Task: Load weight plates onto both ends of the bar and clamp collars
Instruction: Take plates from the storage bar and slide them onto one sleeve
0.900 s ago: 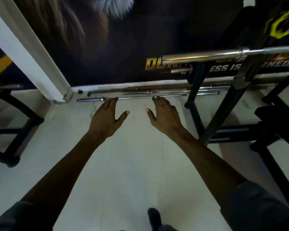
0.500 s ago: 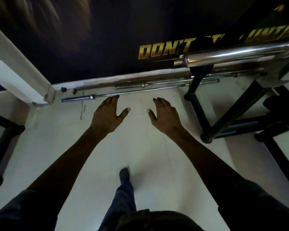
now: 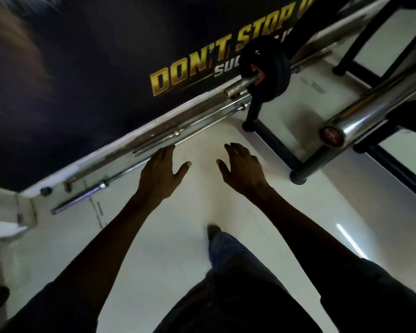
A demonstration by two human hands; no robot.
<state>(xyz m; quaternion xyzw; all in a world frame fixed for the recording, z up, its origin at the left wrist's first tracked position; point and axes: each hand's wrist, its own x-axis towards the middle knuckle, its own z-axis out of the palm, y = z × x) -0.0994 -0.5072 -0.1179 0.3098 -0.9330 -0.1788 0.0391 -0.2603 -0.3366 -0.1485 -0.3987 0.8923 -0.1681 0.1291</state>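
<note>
Both our arms reach out ahead over the pale floor [image 3: 168, 236], holding nothing. Our left hand [image 3: 160, 175] is flat, fingers straight and close together, thumb spread wide; our right hand [image 3: 241, 170] hangs with fingers loosely apart and relaxed. The chrome bar [image 3: 360, 109] sits up on the black rack [image 3: 305, 162] to the right, its near sleeve end bare and facing us. Beyond it, black weight plates [image 3: 271, 70] sit on another bar by the wall. Spare bars [image 3: 178, 134] lie along the foot of the dark banner [image 3: 190, 70], just past our left fingers.
</note>
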